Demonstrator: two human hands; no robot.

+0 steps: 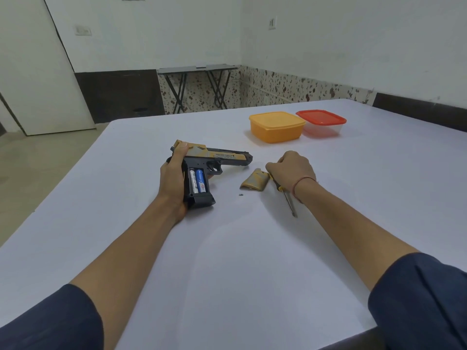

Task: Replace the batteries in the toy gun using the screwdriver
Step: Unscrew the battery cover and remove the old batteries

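Observation:
A tan and black toy gun [217, 157] lies on its side on the white table [252, 261]. My left hand [174, 178] grips it around the grip and rear of the slide. The grip compartment is uncovered, showing two batteries [197, 181], one white and one blue. The tan battery cover [255, 181] lies on the table to the right of the gun, with a small dark screw [241, 195] just in front of it. My right hand [293, 169] holds the yellow and black screwdriver [286, 197], whose shaft points toward me along the table.
A closed orange container [276, 127] and a clear container with a red lid [322, 123] stand at the far right of the table. A folding table [197, 84] stands against the back wall. A door is at far left.

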